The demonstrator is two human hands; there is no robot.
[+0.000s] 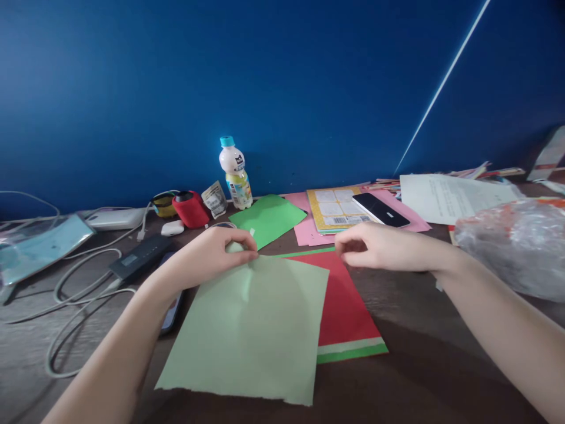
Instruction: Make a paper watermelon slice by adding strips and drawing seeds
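A pale green sheet of paper (251, 335) with a rough, torn near edge tilts over the table in front of me. My left hand (227, 250) pinches its far edge between thumb and fingers. Partly covered by it is a red sheet (344, 312), lying on paper whose pale and bright green strips (353, 353) show along the near side. My right hand (366, 246) hovers by the red sheet's far right corner, fingers curled toward the thumb, with nothing visible in them. Beyond the left hand lies a bright green sheet (269, 218).
Pink paper (304, 232), a yellow booklet (324, 215) and a black phone (382, 211) lie behind. A bottle (236, 176) stands by the blue wall. Cables (66, 300) and a dark device (141, 259) are left; a crumpled plastic bag (516, 247) sits right.
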